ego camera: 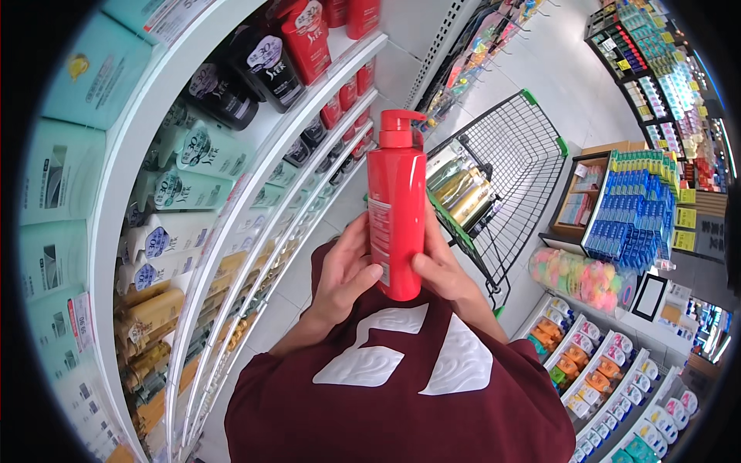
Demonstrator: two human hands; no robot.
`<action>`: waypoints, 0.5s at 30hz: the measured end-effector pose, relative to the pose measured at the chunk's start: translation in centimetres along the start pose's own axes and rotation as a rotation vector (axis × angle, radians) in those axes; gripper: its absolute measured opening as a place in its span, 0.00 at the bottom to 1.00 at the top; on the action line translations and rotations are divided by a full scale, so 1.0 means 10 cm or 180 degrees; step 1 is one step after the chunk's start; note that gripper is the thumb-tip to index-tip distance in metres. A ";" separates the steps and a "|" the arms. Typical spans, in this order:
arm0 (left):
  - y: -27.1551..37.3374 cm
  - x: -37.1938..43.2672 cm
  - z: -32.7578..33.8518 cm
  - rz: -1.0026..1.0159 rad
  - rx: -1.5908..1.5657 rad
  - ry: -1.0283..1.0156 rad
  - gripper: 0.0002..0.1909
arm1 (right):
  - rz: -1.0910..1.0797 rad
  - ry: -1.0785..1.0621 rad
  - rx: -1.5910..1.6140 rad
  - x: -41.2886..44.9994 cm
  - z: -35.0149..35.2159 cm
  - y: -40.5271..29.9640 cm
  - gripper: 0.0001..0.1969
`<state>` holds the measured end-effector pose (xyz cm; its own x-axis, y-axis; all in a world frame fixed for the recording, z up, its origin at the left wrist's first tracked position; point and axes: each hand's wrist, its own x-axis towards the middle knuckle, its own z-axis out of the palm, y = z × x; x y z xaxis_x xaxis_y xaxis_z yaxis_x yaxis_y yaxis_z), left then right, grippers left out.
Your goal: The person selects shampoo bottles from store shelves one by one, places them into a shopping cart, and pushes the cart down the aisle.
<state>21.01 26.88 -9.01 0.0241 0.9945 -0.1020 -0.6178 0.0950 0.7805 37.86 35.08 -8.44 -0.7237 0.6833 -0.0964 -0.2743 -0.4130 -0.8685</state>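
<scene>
A red plastic pump bottle (pixel 399 191) stands almost upright before my chest, held between both hands. Its pump head (pixel 397 128) points up and to the right. On its left side is a white panel of small print. My left hand (pixel 354 259) grips the lower left side, thumb near the bottle's base. From the other side my right hand (pixel 441 257) wraps the lower right, its thumb on the front and its other fingers mostly hidden behind.
Shelves (pixel 214 254) of pump bottles curve along the left. A wire shopping cart (pixel 509 168) with several packages (pixel 463 188) stands ahead to the right. Further right are stacked blue boxes (pixel 622 214), a clear tub of colourful puffs (pixel 579 278) and racks of pouches (pixel 602 370).
</scene>
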 end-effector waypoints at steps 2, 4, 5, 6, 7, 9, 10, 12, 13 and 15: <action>-0.09 0.05 0.10 0.0051 -0.0094 -0.0064 0.44 | -0.0159 -0.0229 -0.0493 -0.06 -0.09 -0.05 0.52; -0.18 0.06 0.19 -0.0240 -0.0068 -0.0286 0.45 | -0.0083 -0.0159 -0.0676 -0.15 -0.19 -0.10 0.53; -0.21 0.07 0.28 -0.0320 -0.0060 -0.0293 0.45 | -0.0005 -0.0122 -0.0885 -0.20 -0.24 -0.12 0.53; -0.25 0.10 0.38 -0.0423 0.0075 -0.0230 0.44 | -0.0046 -0.0042 -0.0990 -0.25 -0.33 -0.13 0.51; -0.30 0.13 0.45 -0.0528 0.0212 -0.0171 0.44 | -0.0031 0.0049 -0.0928 -0.31 -0.43 -0.14 0.51; -0.48 0.26 0.46 -0.0600 0.0937 -0.0318 0.42 | 0.0229 0.0314 -0.0509 -0.45 -0.65 -0.13 0.48; -0.53 0.34 0.49 -0.0542 0.1651 -0.0468 0.40 | 0.0064 0.0579 -0.0334 -0.52 -0.75 -0.04 0.45; -0.62 0.54 0.55 -0.0543 0.2553 -0.0666 0.34 | 0.0187 0.1215 0.0299 -0.67 -0.95 0.05 0.42; -0.72 0.63 0.58 -0.0572 0.2858 -0.0779 0.33 | 0.0167 0.1524 0.0661 -0.71 -1.06 0.10 0.41; -1.07 0.78 0.56 -0.0607 0.2926 -0.0727 0.26 | 0.0239 0.2002 0.1219 -0.84 -1.26 0.16 0.37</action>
<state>32.17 33.88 -14.72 0.2725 0.9342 -0.2303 0.2664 0.1567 0.9510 51.51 36.24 -15.09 -0.2811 0.8134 -0.5092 -0.5235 -0.5747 -0.6291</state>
